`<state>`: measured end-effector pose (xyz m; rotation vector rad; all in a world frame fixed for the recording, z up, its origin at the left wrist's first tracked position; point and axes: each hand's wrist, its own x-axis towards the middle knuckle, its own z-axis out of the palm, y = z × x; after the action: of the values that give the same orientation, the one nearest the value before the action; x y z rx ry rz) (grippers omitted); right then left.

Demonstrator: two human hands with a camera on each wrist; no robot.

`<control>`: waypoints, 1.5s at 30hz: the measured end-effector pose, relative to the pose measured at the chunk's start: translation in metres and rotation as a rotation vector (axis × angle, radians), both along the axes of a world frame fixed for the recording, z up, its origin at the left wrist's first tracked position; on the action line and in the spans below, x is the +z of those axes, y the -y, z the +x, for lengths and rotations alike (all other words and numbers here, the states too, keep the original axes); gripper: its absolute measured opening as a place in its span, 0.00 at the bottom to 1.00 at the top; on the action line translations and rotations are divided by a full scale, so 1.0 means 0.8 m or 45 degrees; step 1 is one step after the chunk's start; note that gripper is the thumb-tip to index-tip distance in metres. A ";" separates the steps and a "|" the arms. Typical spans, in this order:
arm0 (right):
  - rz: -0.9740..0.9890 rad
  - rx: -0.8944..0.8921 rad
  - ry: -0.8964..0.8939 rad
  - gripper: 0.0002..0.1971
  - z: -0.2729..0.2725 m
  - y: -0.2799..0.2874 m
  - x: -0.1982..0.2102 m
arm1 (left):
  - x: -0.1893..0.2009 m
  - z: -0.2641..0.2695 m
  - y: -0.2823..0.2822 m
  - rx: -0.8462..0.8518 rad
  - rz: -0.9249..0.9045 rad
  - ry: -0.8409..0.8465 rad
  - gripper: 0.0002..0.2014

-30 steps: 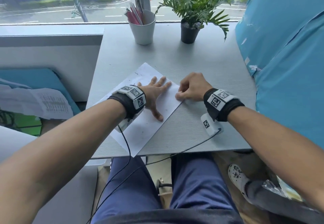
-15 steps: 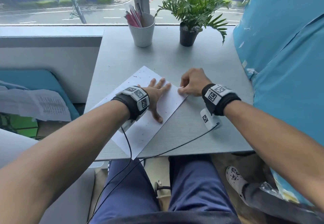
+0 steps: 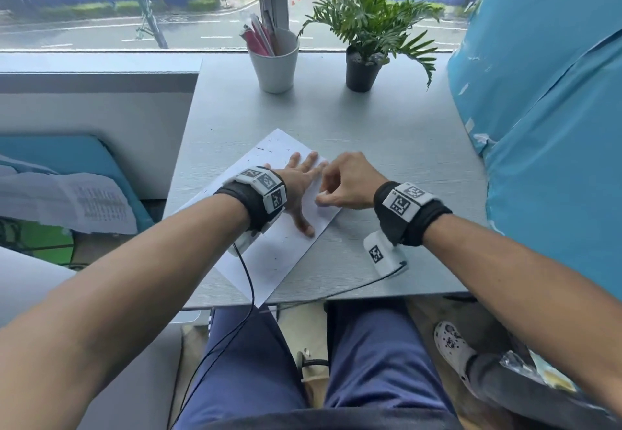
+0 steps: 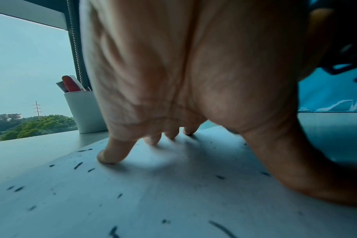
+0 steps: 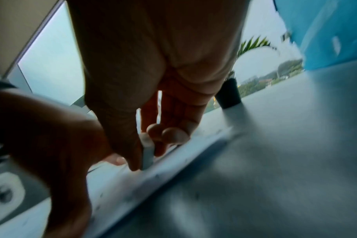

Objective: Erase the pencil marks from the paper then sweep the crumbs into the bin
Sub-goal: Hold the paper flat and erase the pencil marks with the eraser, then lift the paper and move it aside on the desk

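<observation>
Two hands are at work on the paper point(image 3: 269, 254), which lies slantwise on the table point(image 3: 387, 126) in front of the person. The left hand point(image 3: 298, 187) lies flat with fingers spread, pinning the sheet; in the left wrist view its fingertips point(image 4: 110, 157) press down among dark crumbs point(image 4: 78, 165) scattered around and behind them. The right hand point(image 3: 346, 182) pinches a small pale eraser point(image 5: 147, 155) between thumb and fingers, its lower end on the sheet close to the edge, just beside the left hand's forefinger.

Erasing looks to be the step in hand; sweeping has not begun, and no bin is in view. Next comes more rubbing wherever marks remain, with firm hold-down so the sheet does not buckle near its edge.

Compared with half a second ago, the right hand has come inward from beyond the paper's edge onto the sheet, closer to the left hand, which has stayed planted in the same spot.
</observation>
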<state>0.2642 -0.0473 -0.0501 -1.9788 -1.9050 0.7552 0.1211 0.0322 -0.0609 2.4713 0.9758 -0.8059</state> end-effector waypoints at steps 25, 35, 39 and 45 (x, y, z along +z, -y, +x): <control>0.060 -0.099 -0.027 0.05 -0.003 -0.011 -0.017 | -0.009 -0.007 -0.005 -0.019 -0.004 0.124 0.76; 0.080 -0.043 0.101 0.08 0.039 -0.011 0.002 | -0.024 -0.056 -0.016 -0.067 0.027 0.561 0.61; 0.054 0.068 0.214 0.07 0.027 0.002 -0.018 | -0.012 -0.094 -0.020 0.141 0.211 0.792 0.41; 0.029 0.089 0.306 0.07 0.020 0.011 -0.020 | 0.000 -0.185 -0.042 0.583 0.479 0.856 0.05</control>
<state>0.2800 -0.0561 -0.0664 -2.0786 -2.1163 0.5296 -0.0269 0.0657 -0.0612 2.3684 1.4078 0.3679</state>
